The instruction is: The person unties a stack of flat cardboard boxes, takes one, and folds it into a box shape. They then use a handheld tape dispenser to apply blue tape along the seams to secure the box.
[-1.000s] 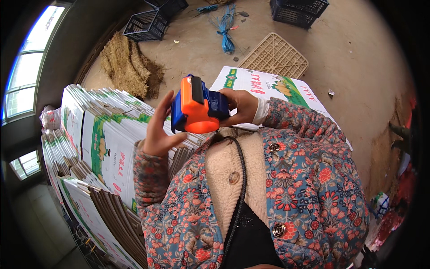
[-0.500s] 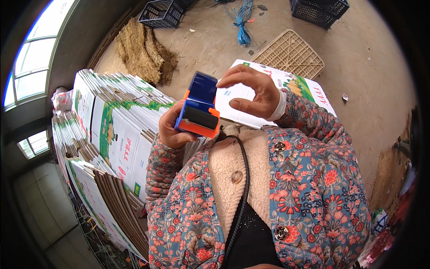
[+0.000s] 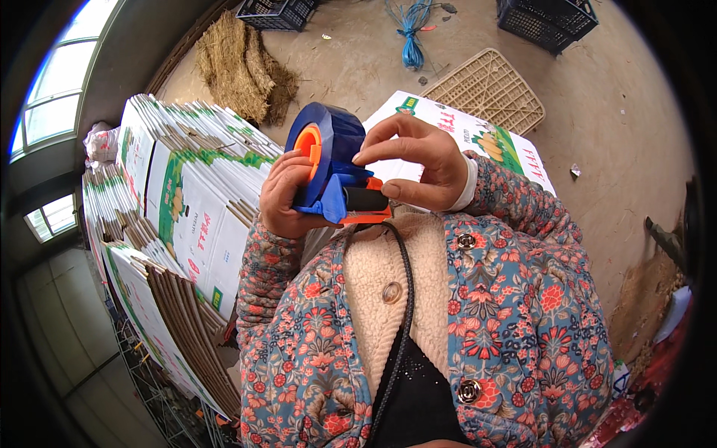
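A tape dispenser (image 3: 332, 201) with a blue frame, orange parts and a black roller is in front of my chest. It carries a thick roll of dark blue tape (image 3: 345, 142) on an orange hub. My left hand (image 3: 286, 196) is closed around the dispenser's left side, its fingers at the hub. From the right, my right hand (image 3: 433, 166) reaches over with thumb and fingers apart. Its fingertips are at the roll's edge, and the thumb is close by the roller; whether they pinch the tape's end cannot be seen. Beneath the right hand lies a flat white printed carton (image 3: 534, 160).
Stacks of folded white and green cartons (image 3: 196, 216) stand at my left. Beyond are a straw mat (image 3: 237, 67), black plastic crates (image 3: 549, 22), a bundle of blue cord (image 3: 412, 48) and a beige plastic grid (image 3: 489, 93) on the concrete floor.
The dispenser has turned in my left hand, so the roll's side and orange hub now show. My right hand has come down and left, its fingertips now at the tape roll.
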Demonstrator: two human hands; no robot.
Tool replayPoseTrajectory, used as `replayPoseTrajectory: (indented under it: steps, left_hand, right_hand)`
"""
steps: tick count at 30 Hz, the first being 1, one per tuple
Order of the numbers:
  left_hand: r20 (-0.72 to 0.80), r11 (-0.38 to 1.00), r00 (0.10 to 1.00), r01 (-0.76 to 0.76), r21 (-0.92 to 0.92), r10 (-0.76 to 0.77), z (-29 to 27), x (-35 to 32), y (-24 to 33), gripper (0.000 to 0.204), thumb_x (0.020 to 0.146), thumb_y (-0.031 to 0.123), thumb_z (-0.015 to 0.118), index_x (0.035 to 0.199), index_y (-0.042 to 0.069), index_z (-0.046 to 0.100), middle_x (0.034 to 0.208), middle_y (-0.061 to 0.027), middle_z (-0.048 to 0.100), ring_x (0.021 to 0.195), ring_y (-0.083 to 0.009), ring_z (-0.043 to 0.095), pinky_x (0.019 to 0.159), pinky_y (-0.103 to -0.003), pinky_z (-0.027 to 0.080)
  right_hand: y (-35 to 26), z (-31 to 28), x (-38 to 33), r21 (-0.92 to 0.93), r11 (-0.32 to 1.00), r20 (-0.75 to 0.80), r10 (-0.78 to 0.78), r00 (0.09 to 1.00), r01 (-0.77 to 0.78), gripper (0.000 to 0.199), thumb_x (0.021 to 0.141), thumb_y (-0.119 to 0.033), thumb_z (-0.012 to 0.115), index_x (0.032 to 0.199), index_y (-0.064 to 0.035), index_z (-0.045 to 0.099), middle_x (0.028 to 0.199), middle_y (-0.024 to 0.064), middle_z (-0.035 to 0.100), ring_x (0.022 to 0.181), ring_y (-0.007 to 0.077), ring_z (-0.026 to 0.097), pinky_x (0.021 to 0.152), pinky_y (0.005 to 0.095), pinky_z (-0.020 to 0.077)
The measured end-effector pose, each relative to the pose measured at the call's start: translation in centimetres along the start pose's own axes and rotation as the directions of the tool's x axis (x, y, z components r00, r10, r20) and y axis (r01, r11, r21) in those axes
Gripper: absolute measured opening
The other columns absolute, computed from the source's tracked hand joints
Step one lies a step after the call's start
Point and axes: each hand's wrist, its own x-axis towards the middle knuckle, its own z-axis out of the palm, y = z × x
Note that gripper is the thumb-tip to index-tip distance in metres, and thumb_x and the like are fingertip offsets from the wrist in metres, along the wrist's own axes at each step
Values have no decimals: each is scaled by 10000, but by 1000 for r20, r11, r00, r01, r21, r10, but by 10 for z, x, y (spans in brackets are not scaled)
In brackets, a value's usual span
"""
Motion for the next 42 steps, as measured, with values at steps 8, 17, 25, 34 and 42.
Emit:
replayPoseTrajectory:
  steps: [8,17,25,34,42]
  left_hand:
    - [-39,997,999,-18,76,21,1,16,8,589,464,326,856,893,11,604,907,-134,626,917,-340,603,907,-453,435]
    - [0,989,999,48,137,-49,6,34,16,316,638,124,759,854,-18,577,907,-177,634,905,-350,616,885,-447,455]
    - [-104,961,974,-177,214,202,-3,-2,-26,616,612,481,767,898,-26,563,890,-186,606,883,-371,598,871,-490,443]
    - [24,996,1000,-4,90,2,4,-36,-2,843,466,587,799,1000,-13,542,998,-184,578,977,-392,553,891,-472,430]
    - [65,999,997,40,-27,-38,7,-29,-3,823,470,583,798,986,-5,541,958,-164,589,923,-381,569,866,-470,439]
  right_hand:
    - [1,-10,4,-38,999,25,-19,1000,19,285,777,-75,659,1059,-49,643,967,132,582,866,244,577,757,320,465]
    - [7,-21,6,-6,1000,41,-1,999,1,241,800,-83,636,1039,-57,656,939,131,585,837,251,581,721,327,474]
    - [35,14,10,65,995,-24,-74,997,75,216,758,-103,712,972,-90,684,948,112,593,848,260,596,733,323,493]
    - [16,30,-21,106,989,99,93,991,-103,168,800,-174,681,945,-94,713,873,105,600,824,239,583,703,347,464]
    - [13,31,-33,158,969,80,180,980,-191,190,830,-184,647,924,-27,698,870,134,601,813,252,579,694,352,452]
